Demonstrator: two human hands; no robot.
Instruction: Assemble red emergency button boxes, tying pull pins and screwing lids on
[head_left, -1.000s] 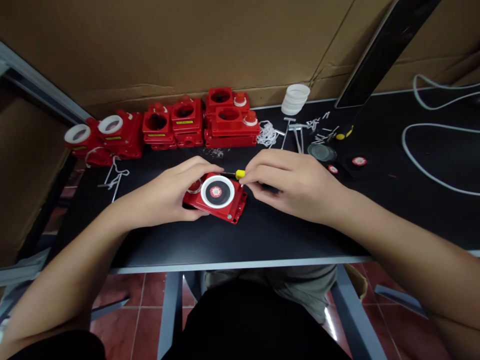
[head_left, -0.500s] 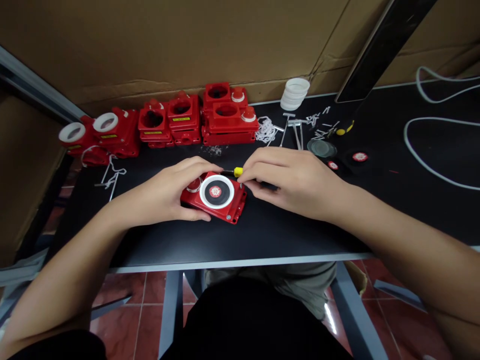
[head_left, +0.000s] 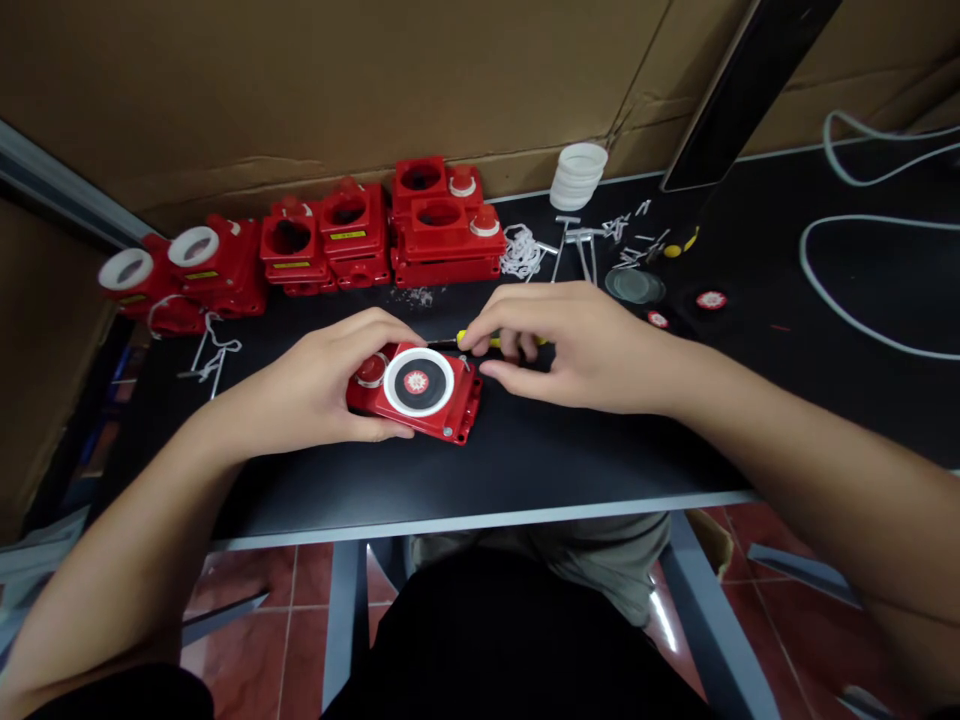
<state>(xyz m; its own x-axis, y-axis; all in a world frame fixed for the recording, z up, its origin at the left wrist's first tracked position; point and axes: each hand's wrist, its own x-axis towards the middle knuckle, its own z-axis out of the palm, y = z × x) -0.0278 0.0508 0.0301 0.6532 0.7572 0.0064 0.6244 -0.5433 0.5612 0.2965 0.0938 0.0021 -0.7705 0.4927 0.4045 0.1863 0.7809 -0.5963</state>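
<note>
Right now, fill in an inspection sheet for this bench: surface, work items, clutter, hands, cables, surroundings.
Surface: black tabletop, pale front edge; pale debris behind the held unit.
Work items: red housing bearing a white ring; small metal screw at its far right corner; yellow-handled tool just behind.
Clutter: more red housings, stacked white rings, white cord, clear discs.
Hands: left hand grips the housing; right hand is at the tool, grip unclear.
Cables: white cable, right side, apart from both hands.
Surroundings: cardboard behind; red tiled floor below.
</note>
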